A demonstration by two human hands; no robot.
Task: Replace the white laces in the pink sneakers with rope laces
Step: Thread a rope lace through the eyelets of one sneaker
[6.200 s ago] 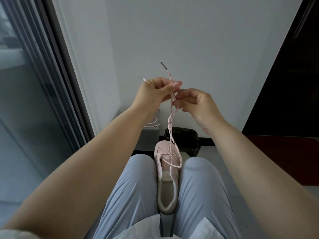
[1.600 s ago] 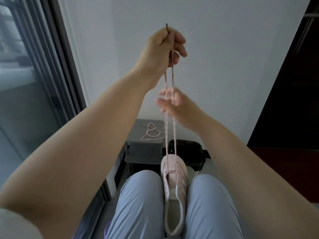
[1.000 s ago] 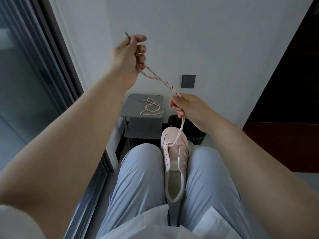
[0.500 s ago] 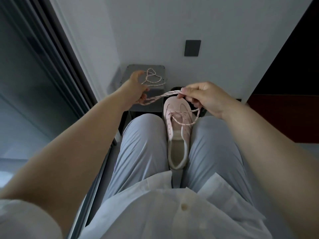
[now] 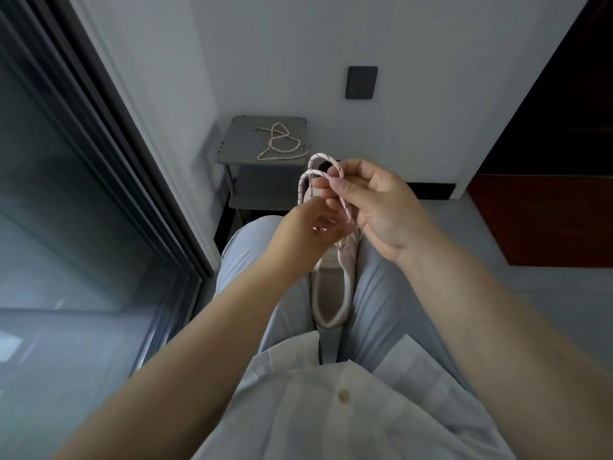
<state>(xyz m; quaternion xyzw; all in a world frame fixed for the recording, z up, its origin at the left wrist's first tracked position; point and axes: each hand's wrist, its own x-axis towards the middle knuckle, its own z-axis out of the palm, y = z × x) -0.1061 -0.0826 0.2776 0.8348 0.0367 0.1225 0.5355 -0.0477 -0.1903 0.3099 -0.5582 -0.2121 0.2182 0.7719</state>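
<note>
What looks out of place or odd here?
Nothing stands out. The pink sneaker sits wedged between the thighs, the right hand pinches looped rope lace, and a spare lace lies loose on the grey stand.

Dim, cool daylight, flat and soft.
It comes in through the glass door (image 5: 66, 227) at the left, hazy with pale reflections; shadows are faint. The rope lace (image 5: 346, 204) looks crisp, the left hand (image 5: 310, 225) slightly smeared, and straight lines bow near the edges.
</note>
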